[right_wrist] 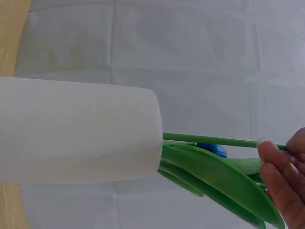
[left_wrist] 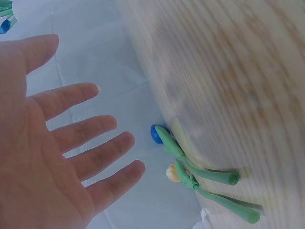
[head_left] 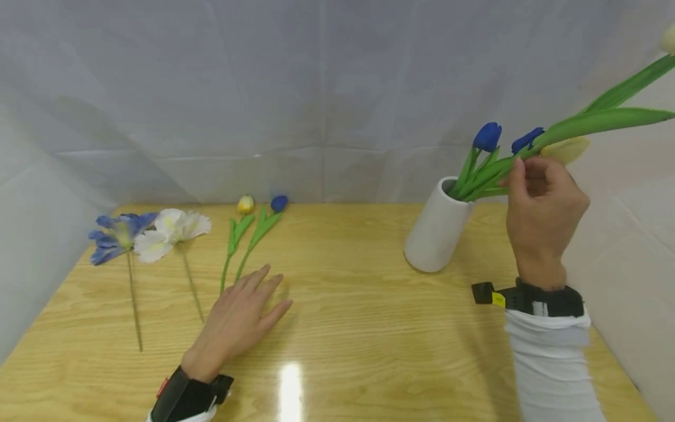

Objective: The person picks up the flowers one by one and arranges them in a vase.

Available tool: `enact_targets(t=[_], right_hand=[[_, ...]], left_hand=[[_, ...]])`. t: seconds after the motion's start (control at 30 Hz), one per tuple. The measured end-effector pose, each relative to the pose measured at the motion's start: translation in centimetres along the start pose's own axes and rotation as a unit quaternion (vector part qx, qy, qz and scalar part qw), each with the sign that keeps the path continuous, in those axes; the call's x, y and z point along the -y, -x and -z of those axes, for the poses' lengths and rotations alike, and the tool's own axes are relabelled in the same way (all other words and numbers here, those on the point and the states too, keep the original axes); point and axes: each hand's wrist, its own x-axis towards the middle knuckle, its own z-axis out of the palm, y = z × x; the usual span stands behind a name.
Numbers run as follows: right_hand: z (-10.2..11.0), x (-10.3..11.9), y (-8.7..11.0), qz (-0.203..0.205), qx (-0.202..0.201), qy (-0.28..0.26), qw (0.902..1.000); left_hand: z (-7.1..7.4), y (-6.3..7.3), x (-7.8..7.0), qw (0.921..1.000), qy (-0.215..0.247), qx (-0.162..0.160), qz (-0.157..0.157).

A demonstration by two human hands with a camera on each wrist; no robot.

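My right hand [head_left: 548, 199] pinches the green stem [right_wrist: 214, 140] of a long-leaved tulip between thumb and fingertips. Its pale bloom [head_left: 668, 40] is cut off at the upper right of the head view. In the right wrist view, the stem's lower end runs into the mouth of a white vase [head_left: 435, 228]. Two blue tulips [head_left: 487, 136] and a yellow one [head_left: 566, 150] lean out around it, partly behind the hand. My left hand [head_left: 239, 313] is spread with nothing in it, close to the stems of a yellow tulip [head_left: 245, 204] and a blue tulip [head_left: 279, 204] lying on the table.
At the left of the wooden table [head_left: 343, 340] lie a blue-purple flower [head_left: 118, 234] and a white flower [head_left: 171, 231] on thin stems. Grey sheeting [head_left: 290, 99] hangs behind the table's far edge, and pale sheeting flanks both sides.
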Motion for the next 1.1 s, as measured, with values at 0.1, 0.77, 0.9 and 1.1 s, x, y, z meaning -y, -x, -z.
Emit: enact_targets(t=[0.1,0.77,0.9,1.1], right_hand=[[-0.1,-0.2,0.4,-0.010,0.025,0.017,0.9995],[-0.9,-0.8,2.4,-0.060,0.198,0.124,0.9706],[-1.0,-0.8,2.8,-0.047,0.215,0.139,0.9656],[-1.3,-0.9,3.1,-0.060,0.218,0.154,0.9618]], left_hand=[[0.1,0.0,0.1,1.0000,-0.001,-0.001,0.001],[0.0,-0.4,-0.3,1.0000,-0.002,0.004,-0.009],[-0.2,-0.7,-1.2,0.9996,0.005,0.003,-0.026],[-0.3,-2.3,-3.4,0.9974,0.012,-0.012,-0.070]])
